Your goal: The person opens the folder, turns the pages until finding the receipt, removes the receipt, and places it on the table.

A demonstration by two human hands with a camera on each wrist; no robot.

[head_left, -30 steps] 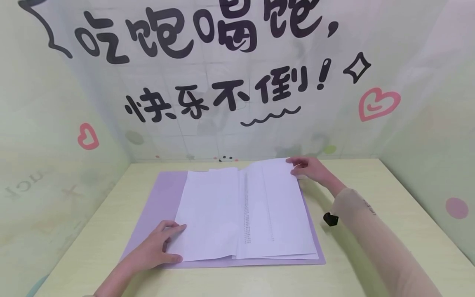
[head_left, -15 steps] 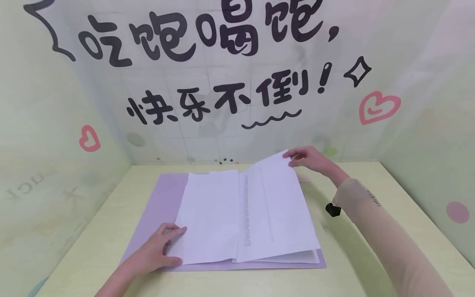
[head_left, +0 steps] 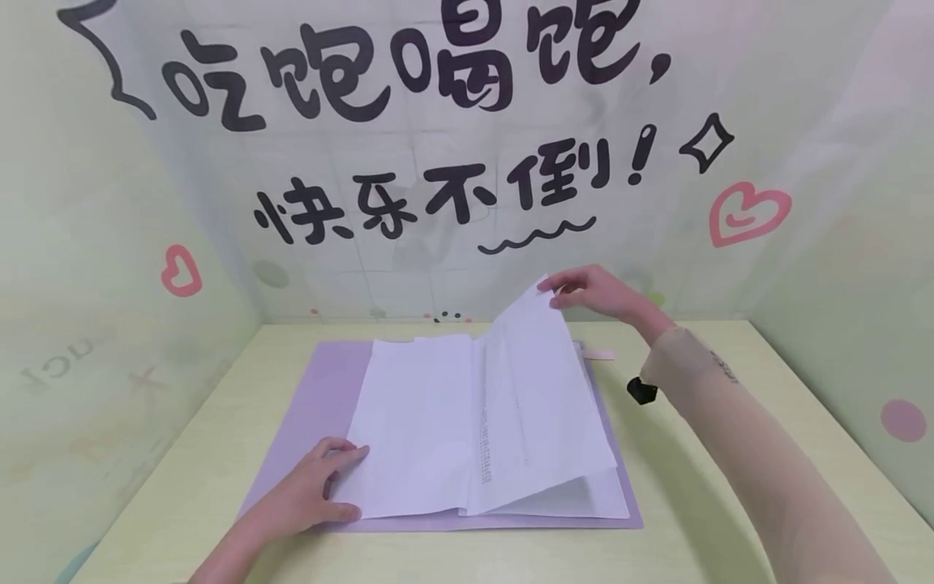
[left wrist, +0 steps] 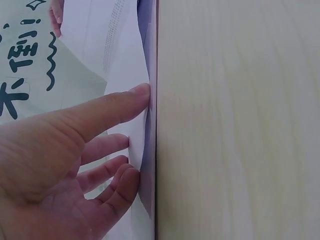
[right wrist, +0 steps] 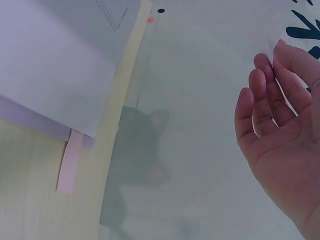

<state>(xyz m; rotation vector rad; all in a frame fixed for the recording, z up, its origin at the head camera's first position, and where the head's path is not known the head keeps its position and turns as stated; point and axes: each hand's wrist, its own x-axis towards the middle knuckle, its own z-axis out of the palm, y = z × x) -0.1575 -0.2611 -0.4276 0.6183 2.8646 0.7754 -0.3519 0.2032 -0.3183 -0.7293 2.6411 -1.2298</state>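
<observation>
A book with a lilac cover [head_left: 321,393] lies spread on the table. Its left page [head_left: 412,430] is blank; the raised right page [head_left: 543,414] carries columns of small print. My right hand [head_left: 594,290] pinches that page by its upper corner, holding it above the white sheets [head_left: 594,499] beneath, so the lower edge gapes. At the book's lower left, my left hand [head_left: 314,487] rests with fingers and thumb spread on the left page's margin. In the left wrist view, the thumb [left wrist: 120,107] lies along the page edge and the fingers are loosely bent.
A pink ribbon [right wrist: 70,162] sticks out past the book's far right corner. Around the book is a pale wooden table [head_left: 700,454]. A wall with black lettering [head_left: 452,195] stands right behind, and side walls flank the table. A small black piece [head_left: 642,391] hangs by the right sleeve.
My right hand has risen and moved a little left with the page's corner, so the page stands higher and the pink ribbon shows. The left hand has stayed in place.
</observation>
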